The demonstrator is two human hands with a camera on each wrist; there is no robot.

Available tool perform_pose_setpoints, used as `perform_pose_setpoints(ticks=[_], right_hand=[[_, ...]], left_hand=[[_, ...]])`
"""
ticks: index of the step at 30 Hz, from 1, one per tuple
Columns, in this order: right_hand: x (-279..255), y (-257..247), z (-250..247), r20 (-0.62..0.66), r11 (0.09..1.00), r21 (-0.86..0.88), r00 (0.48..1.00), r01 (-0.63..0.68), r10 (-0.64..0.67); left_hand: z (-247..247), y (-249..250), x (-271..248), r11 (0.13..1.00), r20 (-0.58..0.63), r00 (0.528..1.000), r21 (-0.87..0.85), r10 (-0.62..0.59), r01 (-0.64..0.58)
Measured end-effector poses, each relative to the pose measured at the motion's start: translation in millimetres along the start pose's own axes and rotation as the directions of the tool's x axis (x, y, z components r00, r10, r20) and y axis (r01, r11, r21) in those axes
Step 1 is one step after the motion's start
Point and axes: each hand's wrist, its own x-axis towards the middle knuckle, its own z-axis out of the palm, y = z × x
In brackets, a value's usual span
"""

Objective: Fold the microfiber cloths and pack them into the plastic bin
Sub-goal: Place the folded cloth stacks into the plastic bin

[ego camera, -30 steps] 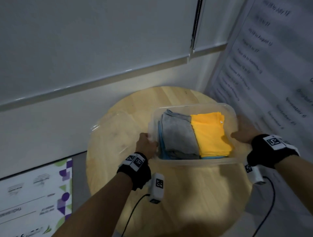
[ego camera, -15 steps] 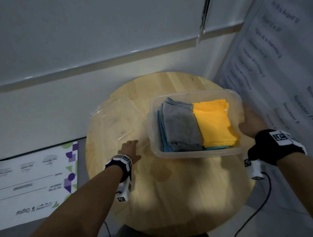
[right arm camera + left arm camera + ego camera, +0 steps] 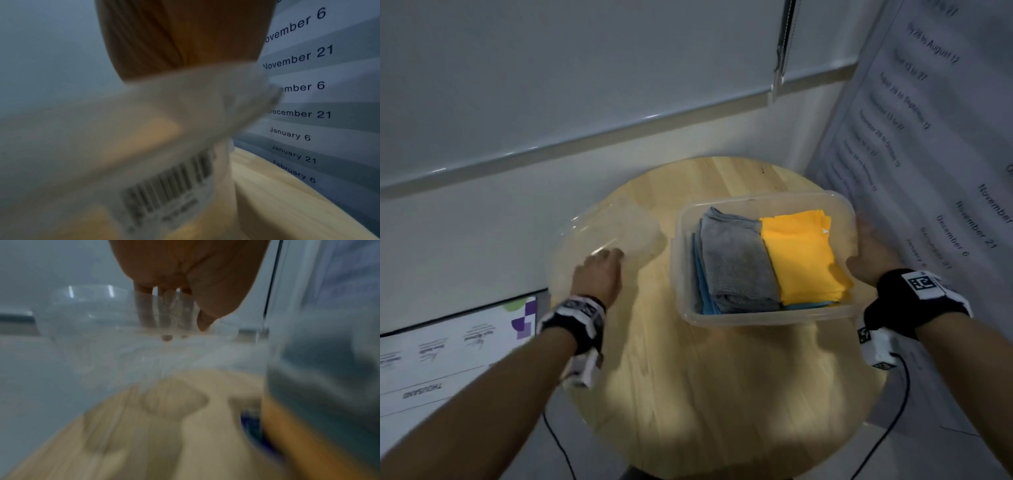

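A clear plastic bin (image 3: pixel 756 320) stands on the right half of a round wooden table (image 3: pixel 722 394). Inside lie a folded grey cloth (image 3: pixel 736 260), a folded yellow cloth (image 3: pixel 804 253) beside it, and blue cloth (image 3: pixel 703 291) underneath. My right hand (image 3: pixel 873 253) grips the bin's right end; in the right wrist view the palm (image 3: pixel 185 32) sits against the rim (image 3: pixel 185 105) and the fingers are hidden. A clear lid (image 3: pixel 619 226) lies left of the bin. My left hand (image 3: pixel 599 270) pinches the lid's (image 3: pixel 92 331) near edge, thumb on top, fingers (image 3: pixel 164 313) showing through the plastic.
A barcode label (image 3: pixel 168 186) is stuck on the bin's right wall. A poster of dates (image 3: pixel 945 137) hangs close behind the table's right edge. A wall with a ledge runs along the back. Another poster (image 3: pixel 448 349) lies low at the left, off the table.
My left hand let go of the bin's left end and moved left onto the clear lid. My right hand kept its hold on the bin's right end.
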Motion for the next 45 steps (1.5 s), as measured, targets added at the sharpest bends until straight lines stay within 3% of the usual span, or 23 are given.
perform_pose_setpoints(ticks=[3, 5, 7, 11, 14, 17, 20, 22, 24, 26, 28, 30, 32, 34, 37, 42, 45], right_hand=[[-14, -16, 4, 0.018, 1.000, 0.017, 1.000, -0.019, 0.019], [-24, -31, 9, 0.045, 0.999, 0.033, 0.999, -0.010, 0.009], [-33, -46, 15, 0.114, 0.997, 0.078, 0.993, 0.015, -0.024], [-46, -67, 14, 0.301, 0.967, 0.254, 0.949, 0.020, -0.099], [-46, -76, -3, 0.177, 0.895, 0.441, 0.970, 0.073, -0.167], [-44, -92, -21, 0.023, 0.700, 0.703, 0.979, 0.128, -0.202], [-44, -103, -28, 0.003, 0.540, 0.827, 0.959, 0.157, -0.284], [-46, -102, -29, -0.034, 0.474, 0.866, 0.964, 0.161, -0.265], [-51, -94, -26, -0.072, 0.473, 0.867, 0.977, 0.160, -0.198], [-54, -79, -18, -0.051, 0.577, 0.807, 0.988, 0.126, -0.145], [-53, -64, -6, 0.026, 0.708, 0.704, 0.994, 0.057, -0.106], [-48, -50, 7, 0.113, 0.793, 0.608, 0.992, -0.024, -0.057], [-45, -42, 21, 0.199, 0.820, 0.566, 0.979, -0.086, -0.034], [-42, -40, 32, 0.264, 0.777, 0.611, 0.964, -0.151, -0.020], [-39, -46, 34, 0.289, 0.693, 0.696, 0.957, -0.187, -0.031], [-34, -58, 26, 0.367, 0.679, 0.699, 0.928, -0.224, -0.072], [-26, -58, 28, 0.370, 0.692, 0.691, 0.925, -0.209, -0.090]], left_hand=[[-83, -15, 30, 0.988, -0.276, 0.960, -0.151, -0.052, 0.010], [-133, -27, 44, 0.926, -0.367, 0.921, -0.378, -0.127, -0.023], [-170, -35, 50, 0.756, -0.392, 0.908, -0.637, -0.146, -0.153], [-232, -48, 39, 0.494, -0.424, 0.894, -0.814, -0.147, -0.305], [-259, -56, 25, 0.312, -0.368, 0.916, -0.899, -0.158, -0.307], [-255, -40, 12, 0.138, -0.287, 0.951, -0.953, -0.111, -0.271], [-223, -12, 4, -0.052, 0.001, 0.998, -0.999, -0.064, -0.002], [-192, 1, 5, -0.129, 0.208, 0.976, -0.972, -0.068, 0.198], [-160, 11, 7, -0.118, 0.323, 0.936, -0.944, -0.137, 0.309], [-128, 17, 11, 0.011, 0.322, 0.923, -0.943, -0.209, 0.331], [-99, 20, 15, 0.181, 0.298, 0.925, -0.922, -0.235, 0.342], [-76, 20, 16, 0.406, 0.285, 0.935, -0.844, -0.213, 0.350], [-58, 19, 16, 0.636, 0.301, 0.937, -0.691, -0.180, 0.344], [-51, 19, 16, 0.760, 0.280, 0.934, -0.550, -0.224, 0.347], [-51, 23, 14, 0.759, 0.245, 0.932, -0.542, -0.267, 0.360], [-47, 17, 16, 0.544, 0.292, 0.929, -0.754, -0.226, 0.369], [-46, 12, 21, 0.530, 0.320, 0.914, -0.744, -0.249, 0.406]])
